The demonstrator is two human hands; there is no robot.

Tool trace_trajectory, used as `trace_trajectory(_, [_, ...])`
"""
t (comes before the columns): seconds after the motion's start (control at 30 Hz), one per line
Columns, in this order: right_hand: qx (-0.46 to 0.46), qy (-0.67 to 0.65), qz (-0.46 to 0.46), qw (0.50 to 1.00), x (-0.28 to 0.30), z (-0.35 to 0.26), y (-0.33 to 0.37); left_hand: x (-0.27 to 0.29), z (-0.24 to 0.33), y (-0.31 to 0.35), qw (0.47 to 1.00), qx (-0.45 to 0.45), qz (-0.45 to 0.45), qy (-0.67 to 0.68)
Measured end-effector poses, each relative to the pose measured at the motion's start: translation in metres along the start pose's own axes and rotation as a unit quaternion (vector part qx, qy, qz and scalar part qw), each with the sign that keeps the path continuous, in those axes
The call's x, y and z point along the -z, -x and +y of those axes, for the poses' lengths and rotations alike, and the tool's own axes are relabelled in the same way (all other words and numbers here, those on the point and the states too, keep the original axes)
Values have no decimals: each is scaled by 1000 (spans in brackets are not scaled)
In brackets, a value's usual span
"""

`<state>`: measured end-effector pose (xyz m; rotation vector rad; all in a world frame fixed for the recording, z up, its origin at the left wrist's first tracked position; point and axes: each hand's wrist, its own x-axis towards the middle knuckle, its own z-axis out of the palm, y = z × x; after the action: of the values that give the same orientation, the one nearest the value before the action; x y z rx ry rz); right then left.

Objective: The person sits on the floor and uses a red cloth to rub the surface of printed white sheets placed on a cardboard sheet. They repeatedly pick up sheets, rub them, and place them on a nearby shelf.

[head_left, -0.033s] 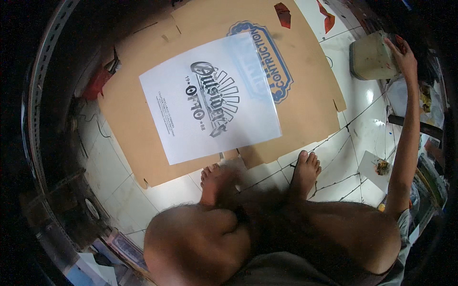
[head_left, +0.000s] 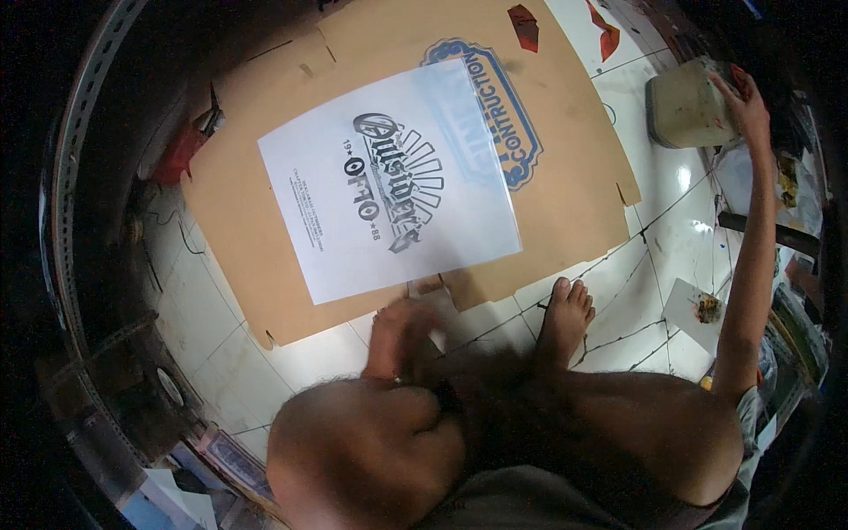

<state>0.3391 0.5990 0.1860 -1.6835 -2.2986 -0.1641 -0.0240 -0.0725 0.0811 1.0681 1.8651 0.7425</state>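
My right arm reaches out to the far right, and my right hand (head_left: 749, 106) is at the edge of a squarish, pale greenish plastic tub (head_left: 689, 104) with red stains. Its thumb and forefinger are apart, with nothing visible between them; the other fingers are partly hidden. Near my left foot, a motion-smeared shape that looks like my left hand (head_left: 405, 334) hangs low, its fingers too blurred to read. Ahead of my feet, a white printed sheet (head_left: 309, 203) with black lettering and a ray design lies on a flat brown cardboard piece (head_left: 238, 265), partly covering a blue printed emblem (head_left: 508, 115).
Two red scraps (head_left: 524, 29) lie at the far right, one on the cardboard. A stained white card (head_left: 693, 314) rests on the cracked tiled floor (head_left: 618, 327). Clutter and plastic bags (head_left: 738, 177) line the right side. A red object (head_left: 183, 152) sits by the cardboard's left edge.
My right hand's thumb and forefinger have spread slightly at the tub's edge. The blurred shape by my left foot has shifted a little. The sheet and cardboard have stayed put.
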Motion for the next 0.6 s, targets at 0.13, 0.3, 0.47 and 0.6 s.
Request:
trace_trajectory(0.13, [-32,-76,-51,995,-11,-21,17,45,35,-40,975,-78,80,-190])
trace_trajectory(0.3, [-27,-72,-24,997,-11,-20,14,100,29,-133,927,-135,225,-269])
trace_trajectory(0.47, [-40,-94,-38,994,-10,-37,19,168,17,-176,855,-119,369,-345])
trace_trajectory(0.6, [-30,-51,6,998,-6,-11,15,115,70,-204,879,-325,24,-347])
